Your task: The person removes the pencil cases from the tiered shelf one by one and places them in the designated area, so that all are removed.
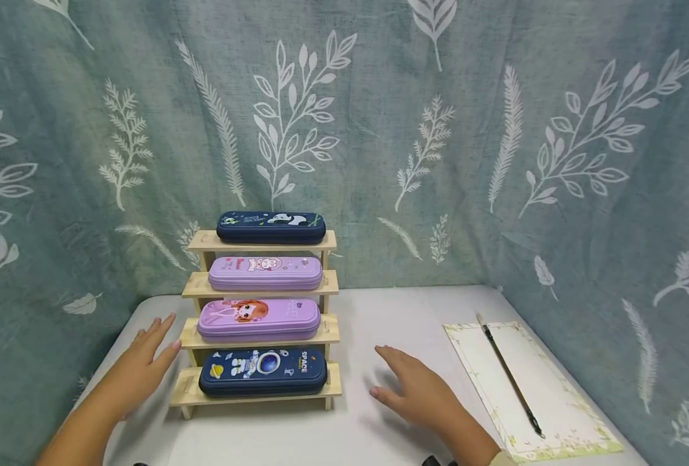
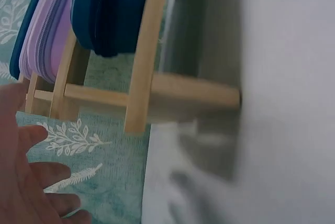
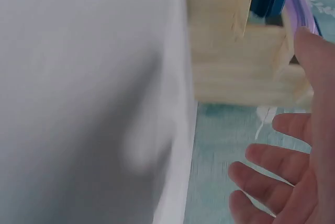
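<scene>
A stepped wooden rack (image 1: pixel 189 393) carries one zippered pencil case per tier. From the top they are a navy panda case (image 1: pixel 271 228), a lilac case with a cartoon figure (image 1: pixel 265 273), a purple case with a red-haired girl (image 1: pixel 259 320) and a navy astronaut case (image 1: pixel 264 372). Left of the rack, my left hand (image 1: pixel 135 373) hovers with spread fingers, nearest the lower tiers and holding nothing. To the right of the rack, apart from it, my right hand (image 1: pixel 416 391) is held out with nothing in it. Both wrist views show relaxed fingers beside the rack (image 2: pixel 138 77).
On the right of the white table (image 1: pixel 402 317) lies a cream sheet with a floral border (image 1: pixel 545 362). A dark writing brush (image 1: pixel 510 375) rests diagonally on it. A green leaf-patterned curtain (image 1: pixel 367 162) hangs behind and at both sides.
</scene>
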The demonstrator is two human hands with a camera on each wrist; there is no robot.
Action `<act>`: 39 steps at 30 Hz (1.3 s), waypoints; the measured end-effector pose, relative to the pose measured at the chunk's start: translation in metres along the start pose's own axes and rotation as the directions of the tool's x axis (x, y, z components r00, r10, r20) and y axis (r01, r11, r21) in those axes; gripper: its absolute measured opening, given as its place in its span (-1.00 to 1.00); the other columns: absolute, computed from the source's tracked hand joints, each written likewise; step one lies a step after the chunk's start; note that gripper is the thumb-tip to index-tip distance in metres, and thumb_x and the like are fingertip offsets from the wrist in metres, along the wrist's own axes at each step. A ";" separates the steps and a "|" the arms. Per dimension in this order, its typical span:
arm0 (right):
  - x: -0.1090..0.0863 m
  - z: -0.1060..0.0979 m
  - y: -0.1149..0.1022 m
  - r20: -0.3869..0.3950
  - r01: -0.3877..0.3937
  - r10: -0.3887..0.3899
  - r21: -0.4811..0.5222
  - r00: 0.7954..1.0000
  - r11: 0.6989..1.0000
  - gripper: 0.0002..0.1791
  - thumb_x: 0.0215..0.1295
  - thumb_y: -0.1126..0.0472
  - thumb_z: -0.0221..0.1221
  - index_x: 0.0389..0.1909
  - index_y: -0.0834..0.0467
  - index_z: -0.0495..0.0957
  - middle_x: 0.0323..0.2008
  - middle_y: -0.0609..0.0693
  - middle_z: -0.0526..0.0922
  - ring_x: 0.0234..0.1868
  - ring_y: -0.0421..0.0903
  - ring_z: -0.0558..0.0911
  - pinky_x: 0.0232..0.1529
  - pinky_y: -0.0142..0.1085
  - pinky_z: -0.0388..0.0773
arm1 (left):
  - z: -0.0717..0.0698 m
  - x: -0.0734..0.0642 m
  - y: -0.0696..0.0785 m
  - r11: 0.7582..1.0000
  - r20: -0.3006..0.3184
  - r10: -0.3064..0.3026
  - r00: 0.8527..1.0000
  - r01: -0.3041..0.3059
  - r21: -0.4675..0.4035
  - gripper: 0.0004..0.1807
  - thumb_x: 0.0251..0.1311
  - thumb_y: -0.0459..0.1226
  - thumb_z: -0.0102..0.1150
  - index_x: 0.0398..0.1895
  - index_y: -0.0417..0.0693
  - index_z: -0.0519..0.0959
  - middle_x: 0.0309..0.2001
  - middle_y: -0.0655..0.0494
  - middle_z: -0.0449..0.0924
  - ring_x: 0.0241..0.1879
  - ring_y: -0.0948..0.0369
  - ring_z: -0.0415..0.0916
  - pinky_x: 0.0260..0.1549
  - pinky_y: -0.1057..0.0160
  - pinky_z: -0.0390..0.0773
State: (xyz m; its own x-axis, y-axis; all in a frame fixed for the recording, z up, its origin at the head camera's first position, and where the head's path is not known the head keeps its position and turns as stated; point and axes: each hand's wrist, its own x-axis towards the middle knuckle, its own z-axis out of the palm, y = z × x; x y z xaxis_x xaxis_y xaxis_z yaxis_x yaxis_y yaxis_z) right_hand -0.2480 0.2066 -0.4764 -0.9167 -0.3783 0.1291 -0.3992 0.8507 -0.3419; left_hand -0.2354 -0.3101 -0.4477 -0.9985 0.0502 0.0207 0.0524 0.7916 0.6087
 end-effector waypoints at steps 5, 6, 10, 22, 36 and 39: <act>0.008 0.008 -0.019 0.022 0.065 -0.066 0.043 0.998 0.997 -0.20 0.41 -0.27 0.27 0.56 -0.04 0.34 0.47 -0.02 0.47 0.48 0.07 0.46 0.44 0.11 0.43 | 0.010 0.006 0.010 0.995 0.013 -0.060 0.998 0.060 -0.078 -0.16 0.60 0.29 -0.43 0.74 0.14 -0.24 0.64 -0.42 -0.17 0.56 -0.49 -0.13 0.35 -0.61 0.03; 0.010 0.009 -0.023 0.021 0.083 -0.084 0.049 0.996 0.995 -0.20 0.41 -0.28 0.26 0.55 -0.04 0.34 0.46 -0.01 0.48 0.48 0.07 0.46 0.44 0.11 0.43 | 0.012 0.007 0.011 0.995 0.007 -0.064 0.998 0.064 -0.083 -0.17 0.60 0.28 -0.46 0.74 0.13 -0.23 0.63 -0.42 -0.13 0.55 -0.49 -0.09 0.35 -0.59 0.07; 0.014 0.017 -0.041 0.002 0.131 -0.132 0.084 0.991 0.988 -0.21 0.42 -0.32 0.23 0.54 -0.04 0.35 0.43 -0.06 0.50 0.46 0.00 0.48 0.42 0.06 0.46 | 0.018 0.009 0.013 0.986 -0.014 -0.069 0.998 0.066 -0.155 -0.20 0.63 0.24 -0.52 0.74 0.09 -0.22 0.63 -0.42 -0.09 0.54 -0.48 -0.03 0.35 -0.57 0.12; 0.031 0.031 -0.083 -0.080 0.112 -0.094 0.258 0.992 0.960 -0.18 0.34 -0.27 0.34 0.52 -0.03 0.37 0.43 -0.10 0.48 0.49 -0.05 0.44 0.48 0.03 0.41 | 0.032 0.019 0.006 0.922 -0.064 -0.076 0.995 0.045 -0.385 -0.27 0.68 0.12 -0.50 0.74 0.03 -0.14 0.68 -0.24 -0.10 0.61 -0.32 -0.02 0.48 -0.40 0.13; 0.042 0.045 -0.105 -0.099 0.041 -0.004 0.372 0.995 0.928 0.06 0.12 -0.25 0.51 0.56 0.08 0.30 0.41 0.01 0.47 0.46 -0.01 0.45 0.50 0.05 0.37 | 0.049 0.025 0.003 0.857 -0.059 -0.034 0.998 -0.002 -0.515 -0.36 0.69 -0.01 -0.72 0.75 0.17 -0.19 0.70 -0.18 -0.17 0.63 -0.33 -0.12 0.48 -0.44 0.06; 0.042 0.048 -0.107 -0.115 0.028 0.018 0.384 0.993 0.923 0.08 0.08 -0.23 0.55 0.55 0.10 0.31 0.42 0.05 0.45 0.46 0.02 0.44 0.50 0.05 0.37 | 0.052 0.026 0.006 0.853 -0.084 -0.041 0.996 -0.009 -0.522 -0.35 0.68 0.01 -0.73 0.74 0.17 -0.17 0.71 -0.15 -0.17 0.64 -0.30 -0.14 0.51 -0.43 -0.01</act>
State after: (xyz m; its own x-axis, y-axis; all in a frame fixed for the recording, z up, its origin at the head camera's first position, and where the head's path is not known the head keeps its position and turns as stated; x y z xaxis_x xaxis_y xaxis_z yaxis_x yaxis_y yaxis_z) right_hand -0.2427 0.0825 -0.4793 -0.9198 -0.3188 0.2289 -0.3865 0.6346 -0.6692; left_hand -0.2604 -0.2727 -0.4850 -0.9975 -0.0336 0.0627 0.0466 0.3564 0.9332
